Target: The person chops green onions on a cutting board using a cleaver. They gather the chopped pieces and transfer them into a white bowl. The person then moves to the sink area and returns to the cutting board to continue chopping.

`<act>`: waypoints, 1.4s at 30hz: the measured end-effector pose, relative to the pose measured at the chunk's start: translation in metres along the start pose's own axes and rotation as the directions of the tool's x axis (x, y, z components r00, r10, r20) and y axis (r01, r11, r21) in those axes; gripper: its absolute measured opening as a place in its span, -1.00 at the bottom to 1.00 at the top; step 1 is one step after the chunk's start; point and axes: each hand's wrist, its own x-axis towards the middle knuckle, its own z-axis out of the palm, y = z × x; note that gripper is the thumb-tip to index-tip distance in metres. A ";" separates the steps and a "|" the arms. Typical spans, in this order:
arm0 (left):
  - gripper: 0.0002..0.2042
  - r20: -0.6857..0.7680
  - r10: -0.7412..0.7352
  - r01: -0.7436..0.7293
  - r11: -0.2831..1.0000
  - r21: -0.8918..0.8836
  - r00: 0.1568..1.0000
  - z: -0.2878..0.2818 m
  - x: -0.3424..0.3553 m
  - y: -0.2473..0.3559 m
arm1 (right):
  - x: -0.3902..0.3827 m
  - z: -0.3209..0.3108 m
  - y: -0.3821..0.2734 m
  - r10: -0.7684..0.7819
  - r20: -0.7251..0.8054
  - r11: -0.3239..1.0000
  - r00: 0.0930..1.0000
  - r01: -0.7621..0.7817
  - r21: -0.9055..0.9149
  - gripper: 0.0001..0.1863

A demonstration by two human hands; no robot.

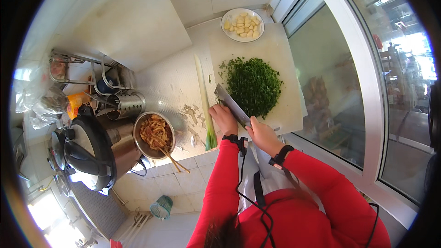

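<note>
A wide-bladed kitchen knife (232, 104) lies slantwise along the left edge of a pile of finely chopped green herbs (255, 85). My right hand (263, 134) is closed round its handle, which the fingers mostly hide. On the blade's near left side is my left hand (223, 118), fingers bent together close against the metal; whatever they hold is hidden. Bits of green cling near the blade. Under the pile is a white cutting board (289, 110). Just left of my left hand, a long leek or large green onion (202, 96) lies on the counter, green end toward me.
Peeled garlic cloves fill a white plate (224, 31) at the board's far end. Leftward stand a metal bowl of sliced brown food (154, 133) with chopsticks (177, 161), a pressure cooker (117, 144) and a perforated utensil holder (126, 105). A framed glass window (328, 78) borders the right side.
</note>
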 end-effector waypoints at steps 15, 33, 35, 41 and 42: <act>-0.89 -0.025 0.140 -0.130 0.960 0.250 0.990 0.003 0.004 0.002 | 0.014 0.017 0.014 0.025 -0.141 1.000 0.990 -0.026 -0.006 -0.76; -0.80 0.145 0.432 -0.453 0.870 0.193 0.890 0.004 0.011 0.038 | 0.016 -0.012 0.048 0.098 -0.122 0.987 0.988 -0.081 0.137 -0.73; -0.77 0.201 0.400 -0.424 0.901 0.089 0.894 -0.004 0.009 0.045 | 0.015 -0.017 0.045 0.121 -0.095 0.975 0.988 -0.100 0.201 -0.73; -0.75 0.180 0.222 -0.228 0.973 0.016 0.958 -0.024 0.071 0.021 | 0.014 -0.028 0.039 0.154 -0.045 0.945 0.987 -0.133 0.299 -0.74; -0.75 0.228 0.168 -0.185 0.981 0.054 0.959 -0.026 0.078 0.016 | 0.014 -0.028 0.039 0.170 -0.018 0.919 0.985 -0.151 0.365 -0.75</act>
